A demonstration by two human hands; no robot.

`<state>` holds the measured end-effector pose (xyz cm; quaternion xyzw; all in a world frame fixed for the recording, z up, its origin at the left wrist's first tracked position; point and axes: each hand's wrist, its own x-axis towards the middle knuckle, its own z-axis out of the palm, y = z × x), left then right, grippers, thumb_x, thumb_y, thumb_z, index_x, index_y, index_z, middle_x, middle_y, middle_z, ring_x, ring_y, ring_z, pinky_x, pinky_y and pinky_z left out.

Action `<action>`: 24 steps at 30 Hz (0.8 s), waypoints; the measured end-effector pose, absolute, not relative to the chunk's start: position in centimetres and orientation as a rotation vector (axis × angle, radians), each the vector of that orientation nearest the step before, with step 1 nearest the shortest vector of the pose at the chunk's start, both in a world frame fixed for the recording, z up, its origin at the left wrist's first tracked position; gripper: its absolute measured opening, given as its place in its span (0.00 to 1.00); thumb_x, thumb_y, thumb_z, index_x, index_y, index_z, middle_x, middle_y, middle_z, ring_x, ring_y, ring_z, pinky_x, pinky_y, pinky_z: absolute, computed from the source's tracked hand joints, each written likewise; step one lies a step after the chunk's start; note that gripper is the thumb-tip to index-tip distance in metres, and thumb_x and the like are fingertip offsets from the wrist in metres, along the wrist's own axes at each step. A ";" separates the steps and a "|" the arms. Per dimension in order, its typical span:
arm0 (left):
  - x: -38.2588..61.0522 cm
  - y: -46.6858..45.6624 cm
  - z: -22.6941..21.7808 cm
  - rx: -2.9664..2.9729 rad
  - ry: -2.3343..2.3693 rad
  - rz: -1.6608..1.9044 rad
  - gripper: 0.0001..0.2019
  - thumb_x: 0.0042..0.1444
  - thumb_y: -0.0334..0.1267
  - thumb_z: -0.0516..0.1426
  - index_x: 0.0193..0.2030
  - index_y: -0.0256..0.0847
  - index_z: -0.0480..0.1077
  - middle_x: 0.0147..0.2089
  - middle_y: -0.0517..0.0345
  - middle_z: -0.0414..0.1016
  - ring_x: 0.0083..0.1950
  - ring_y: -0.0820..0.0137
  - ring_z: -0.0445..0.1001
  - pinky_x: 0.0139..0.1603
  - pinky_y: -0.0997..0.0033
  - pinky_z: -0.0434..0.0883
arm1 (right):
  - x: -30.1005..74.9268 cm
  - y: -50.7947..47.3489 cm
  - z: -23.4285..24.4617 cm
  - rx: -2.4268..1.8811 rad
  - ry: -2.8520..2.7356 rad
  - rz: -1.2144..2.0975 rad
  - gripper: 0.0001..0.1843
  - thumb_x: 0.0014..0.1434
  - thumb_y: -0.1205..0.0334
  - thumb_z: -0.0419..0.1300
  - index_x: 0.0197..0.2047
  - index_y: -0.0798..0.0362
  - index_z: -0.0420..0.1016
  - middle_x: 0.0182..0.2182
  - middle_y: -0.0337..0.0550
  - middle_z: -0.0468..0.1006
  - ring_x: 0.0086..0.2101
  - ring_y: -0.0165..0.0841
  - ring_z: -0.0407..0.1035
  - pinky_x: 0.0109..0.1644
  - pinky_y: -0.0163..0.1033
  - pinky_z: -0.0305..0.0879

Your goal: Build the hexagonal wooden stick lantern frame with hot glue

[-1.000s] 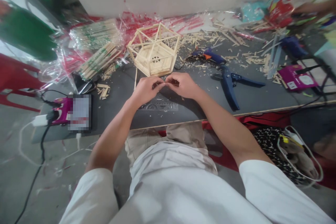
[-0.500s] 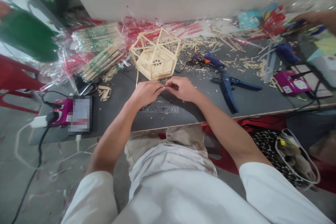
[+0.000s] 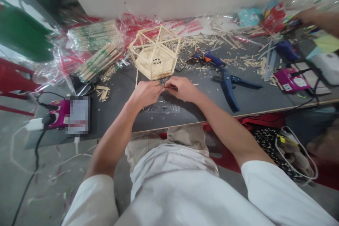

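Observation:
My left hand (image 3: 149,93) and my right hand (image 3: 182,88) meet fingertip to fingertip above the near part of the table. Both are closed in a pinch, and whatever lies between the fingers is too small and hidden to make out. Just beyond them stands a six-sided frame of thin wooden sticks (image 3: 156,61) with a stick-covered base. Below the hands a clear plastic ruler (image 3: 165,108) lies flat. Right of my right hand is a blue-handled cutter (image 3: 230,90), and behind it a blue glue gun (image 3: 214,59).
Bundled sticks (image 3: 96,63) and plastic wrapping lie at the left. A phone (image 3: 78,116) rests by a purple power strip (image 3: 58,114). Stick offcuts (image 3: 197,44) litter the back. Another person's hand (image 3: 304,17) is at the far right, beyond a second purple power strip (image 3: 291,79).
The view has shifted slightly, so the table things sit a little further left. My hands stay together in nearly the same pose.

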<state>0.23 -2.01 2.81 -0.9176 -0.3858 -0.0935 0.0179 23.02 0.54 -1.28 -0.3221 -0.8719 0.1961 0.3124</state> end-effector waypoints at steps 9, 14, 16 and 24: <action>0.1 -1.7 2.3 -2.893 -1.227 -0.334 0.19 0.74 0.43 0.49 0.46 0.38 0.80 0.39 0.49 0.81 0.41 0.63 0.79 0.35 0.67 0.66 | 22.7 0.6 -1.4 -0.843 -2.311 0.478 0.10 0.68 0.57 0.57 0.40 0.53 0.75 0.34 0.46 0.77 0.34 0.35 0.67 0.40 0.39 0.61; 0.3 -1.6 2.1 -2.905 -1.335 -0.445 0.14 0.70 0.41 0.54 0.44 0.40 0.80 0.38 0.52 0.81 0.39 0.63 0.79 0.37 0.67 0.68 | 23.0 0.6 -0.9 -0.847 -2.284 0.534 0.11 0.69 0.56 0.58 0.40 0.53 0.75 0.35 0.46 0.77 0.33 0.34 0.67 0.40 0.39 0.61; 0.3 -1.7 2.0 -2.909 -1.347 -0.472 0.13 0.70 0.41 0.54 0.43 0.40 0.80 0.37 0.52 0.80 0.39 0.64 0.78 0.38 0.67 0.69 | 23.1 0.6 -0.9 -0.843 -2.277 0.557 0.11 0.69 0.55 0.58 0.40 0.53 0.75 0.34 0.46 0.77 0.33 0.34 0.67 0.40 0.39 0.61; 0.4 -1.6 2.1 -2.965 -1.399 -0.507 0.13 0.68 0.41 0.55 0.47 0.38 0.80 0.39 0.50 0.81 0.40 0.62 0.79 0.41 0.65 0.70 | 23.2 0.7 -1.0 -0.837 -2.233 0.597 0.14 0.69 0.53 0.59 0.39 0.54 0.77 0.33 0.44 0.77 0.31 0.32 0.66 0.38 0.38 0.62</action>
